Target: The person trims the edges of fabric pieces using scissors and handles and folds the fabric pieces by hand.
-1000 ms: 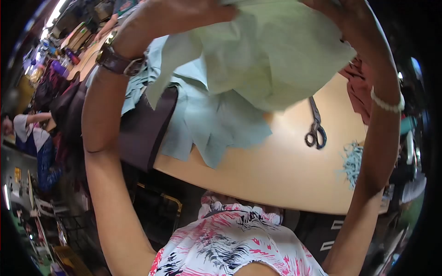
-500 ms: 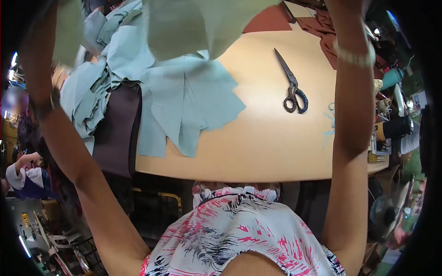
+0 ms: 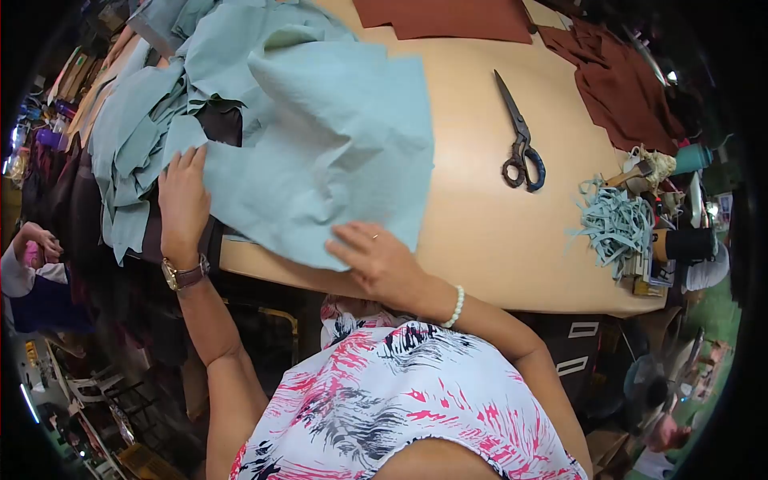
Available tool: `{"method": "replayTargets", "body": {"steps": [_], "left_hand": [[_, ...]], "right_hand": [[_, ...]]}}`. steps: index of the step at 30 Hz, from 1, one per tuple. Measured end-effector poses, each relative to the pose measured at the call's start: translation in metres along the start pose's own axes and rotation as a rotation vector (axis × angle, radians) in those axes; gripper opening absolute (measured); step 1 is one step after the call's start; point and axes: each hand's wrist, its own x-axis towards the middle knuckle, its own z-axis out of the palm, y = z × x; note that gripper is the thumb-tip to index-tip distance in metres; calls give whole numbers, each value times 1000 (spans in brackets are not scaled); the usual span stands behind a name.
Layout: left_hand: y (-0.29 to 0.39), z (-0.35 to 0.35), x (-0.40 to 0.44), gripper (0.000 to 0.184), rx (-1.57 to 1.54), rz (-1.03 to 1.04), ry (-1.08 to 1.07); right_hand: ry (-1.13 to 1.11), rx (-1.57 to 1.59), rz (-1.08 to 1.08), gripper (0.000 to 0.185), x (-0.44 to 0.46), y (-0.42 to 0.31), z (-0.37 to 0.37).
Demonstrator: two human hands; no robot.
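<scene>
A large pale teal sheet of soft, leather-like material (image 3: 320, 152) is spread over the left half of the table, wrinkled in the middle, its near edge close to the table's front. My left hand (image 3: 185, 200) rests at the sheet's left edge, fingers stretched out over it. Near the front corner, my right hand (image 3: 376, 260) lies on the sheet with fingers extended and slightly apart. To the right of the sheet, a pair of dark scissors (image 3: 520, 140) lies with its tip pointing away from me; neither hand touches it.
More crumpled teal pieces (image 3: 132, 160) hang over the table's left side. Reddish-brown sheets (image 3: 448, 20) and a brown crumpled piece (image 3: 620, 84) lie at the back. On the right are a heap of teal strips (image 3: 614, 224), a brush (image 3: 630, 174) and a black cylinder (image 3: 692, 244). Another person's hand (image 3: 42, 240) shows far left.
The raised teal sheet has come down onto the table, covering the pieces there. Both my hands have lowered toward me and now lie on it. The strips at right are uncovered.
</scene>
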Motion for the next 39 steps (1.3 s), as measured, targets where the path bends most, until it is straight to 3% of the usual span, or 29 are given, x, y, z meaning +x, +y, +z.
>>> {"method": "replayTargets", "body": {"steps": [4, 7, 8, 10, 13, 16, 19, 23, 25, 27, 28, 30, 31, 32, 34, 36, 39], "left_hand": [[39, -4, 20, 40, -154, 31, 243], [98, -21, 19, 42, -236, -13, 402], [120, -32, 10, 44, -350, 14, 356], [162, -29, -19, 56, -657, 159, 307], [195, -25, -65, 56, -717, 221, -13], [179, -4, -88, 48, -698, 250, -25], [171, 17, -97, 41, -663, 281, 140], [156, 17, -83, 38, -767, 301, 79], [127, -4, -64, 39, -832, 296, 42], [95, -61, -39, 39, -835, 259, 189], [77, -87, -28, 34, -774, 235, 259], [55, -120, 0, 26, -809, 307, 593], [44, -125, 11, 24, -757, 117, 620], [31, -126, 24, 23, -700, -73, 645], [16, -105, 82, 21, -787, 115, 540], [-4, -76, 145, 27, -499, 113, 263], [-43, -55, 214, 31, -508, 132, 411]], "right_hand": [[-41, 305, -20, 37, 14, 1, -13], [201, 165, 71, 32, 41, 49, -49], [309, 122, 187, 29, 52, 74, -55], [308, -44, 417, 34, 81, 130, -76], [304, -197, 653, 47, 113, 207, -75], [236, -303, 698, 53, 133, 235, -57], [104, -325, 649, 39, 131, 232, -44], [85, -284, 689, 25, 111, 219, -58], [19, 87, 856, 18, 101, 206, -106], [150, 663, 758, 14, 85, 196, -160], [103, 801, 521, 11, 87, 183, -198], [226, 1044, 386, 11, 99, 138, -248], [347, 1113, 392, 13, 101, 140, -265], [509, 1121, 304, 18, 108, 135, -265], [286, 989, 353, 20, 126, 217, -274], [422, 853, 735, 21, 155, 229, -226], [341, 727, 759, 25, 199, 247, -244]]}}
